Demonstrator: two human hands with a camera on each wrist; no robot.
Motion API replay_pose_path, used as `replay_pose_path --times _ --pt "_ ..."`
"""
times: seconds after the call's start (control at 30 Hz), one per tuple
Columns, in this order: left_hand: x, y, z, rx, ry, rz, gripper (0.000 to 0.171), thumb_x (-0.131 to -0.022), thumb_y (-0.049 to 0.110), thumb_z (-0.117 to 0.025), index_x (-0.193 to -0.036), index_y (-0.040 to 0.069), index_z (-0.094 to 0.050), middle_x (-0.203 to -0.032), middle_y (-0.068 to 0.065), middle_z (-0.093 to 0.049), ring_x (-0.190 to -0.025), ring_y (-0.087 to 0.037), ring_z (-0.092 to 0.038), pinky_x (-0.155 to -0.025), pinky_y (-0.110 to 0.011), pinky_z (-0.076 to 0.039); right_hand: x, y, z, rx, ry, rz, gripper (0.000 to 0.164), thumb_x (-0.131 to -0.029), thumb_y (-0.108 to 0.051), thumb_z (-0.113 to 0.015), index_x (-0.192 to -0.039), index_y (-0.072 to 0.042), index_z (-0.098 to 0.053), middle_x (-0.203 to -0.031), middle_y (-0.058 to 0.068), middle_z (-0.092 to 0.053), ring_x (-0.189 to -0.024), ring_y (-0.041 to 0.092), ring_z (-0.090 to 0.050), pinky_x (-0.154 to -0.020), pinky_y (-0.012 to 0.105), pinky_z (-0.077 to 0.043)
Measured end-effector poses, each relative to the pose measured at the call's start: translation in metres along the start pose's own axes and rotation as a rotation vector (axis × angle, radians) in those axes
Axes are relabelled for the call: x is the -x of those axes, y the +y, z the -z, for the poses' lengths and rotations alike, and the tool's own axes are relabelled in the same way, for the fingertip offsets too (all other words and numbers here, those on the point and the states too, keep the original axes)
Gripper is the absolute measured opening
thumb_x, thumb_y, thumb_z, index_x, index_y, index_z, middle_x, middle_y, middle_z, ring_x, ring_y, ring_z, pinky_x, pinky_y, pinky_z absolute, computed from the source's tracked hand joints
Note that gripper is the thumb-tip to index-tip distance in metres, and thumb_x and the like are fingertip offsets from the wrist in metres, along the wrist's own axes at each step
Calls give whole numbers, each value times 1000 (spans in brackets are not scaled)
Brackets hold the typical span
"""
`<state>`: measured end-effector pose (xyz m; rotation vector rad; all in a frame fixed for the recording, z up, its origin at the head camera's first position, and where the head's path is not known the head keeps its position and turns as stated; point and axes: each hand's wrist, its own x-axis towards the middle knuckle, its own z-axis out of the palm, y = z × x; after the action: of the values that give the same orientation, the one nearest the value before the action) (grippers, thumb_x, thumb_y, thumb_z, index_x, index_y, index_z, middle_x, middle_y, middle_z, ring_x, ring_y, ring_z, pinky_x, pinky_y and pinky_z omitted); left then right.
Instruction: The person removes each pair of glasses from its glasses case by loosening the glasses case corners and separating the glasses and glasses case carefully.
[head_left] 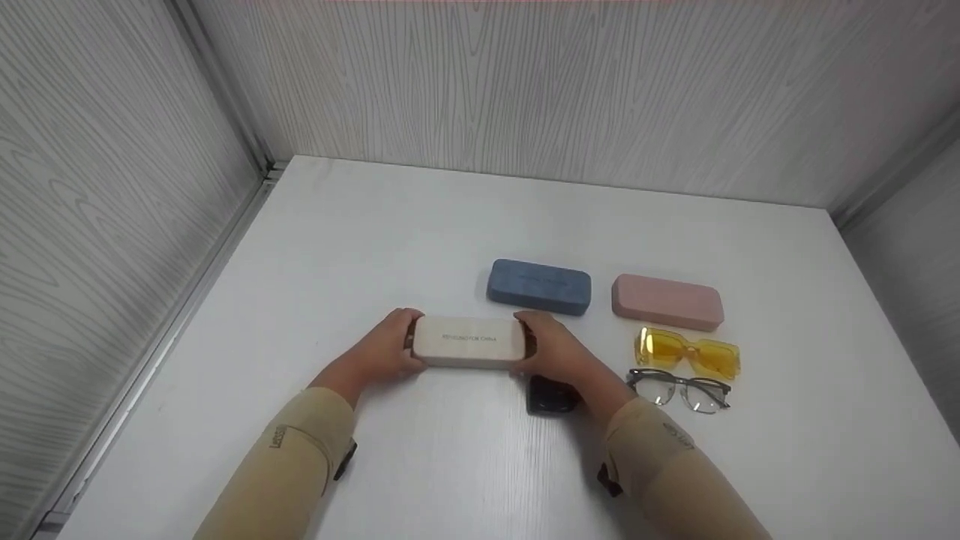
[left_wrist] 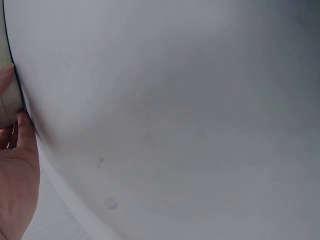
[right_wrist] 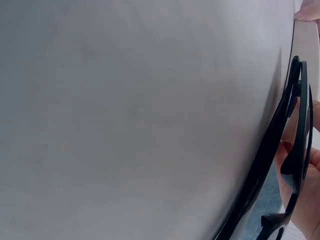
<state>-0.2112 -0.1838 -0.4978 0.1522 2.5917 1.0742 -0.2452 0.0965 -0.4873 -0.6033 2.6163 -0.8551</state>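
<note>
A cream-white glasses case with small lettering on its lid lies lengthwise between both hands. My left hand grips its left end, and my right hand grips the right end, thumbs on the near side. Its lid looks closed. Partly hidden under the right wrist is a pair of black glasses; the black frame crosses the right wrist view in front of the hand. At the left edge of the left wrist view, the left hand holds the case's end.
Beyond the hands lies a blue glasses case, with a pink glasses case to its right. Nearer on the right are yellow-tinted glasses and clear dark-rimmed glasses. Wood-grain panels wall in the white table.
</note>
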Motion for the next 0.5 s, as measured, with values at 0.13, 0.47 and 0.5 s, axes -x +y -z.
replay_pose_path --times 0.13,0.47,0.5 --pt "0 -1 0 36 5 5 71 -72 5 -73 -131 2 -33 -124 -7 -40 -119 -19 -42 -104 -32 -36 -1 0 0 7 16 4 80 -65 -21 -82 -132 -4 -44 -130 10 -47 -122 23 -42 -106 36 -32" --pt "-2 -1 2 21 23 12 70 -72 9 -75 -130 3 -36 -122 -6 -41 -116 -19 -45 -102 -31 -38 -6 -5 4 -45 33 -70 76 -65 -16 -80 -132 -13 -45 -124 0 -49 -114 13 -46 -102 30 -37" --pt "-2 -1 3 18 29 8 71 -72 10 -75 -131 2 -35 -123 -7 -41 -116 -20 -44 -102 -32 -39 -7 -6 4 -64 33 -79 76 -66 -14 -79 -133 -13 -45 -125 -1 -48 -115 13 -45 -102 30 -37"
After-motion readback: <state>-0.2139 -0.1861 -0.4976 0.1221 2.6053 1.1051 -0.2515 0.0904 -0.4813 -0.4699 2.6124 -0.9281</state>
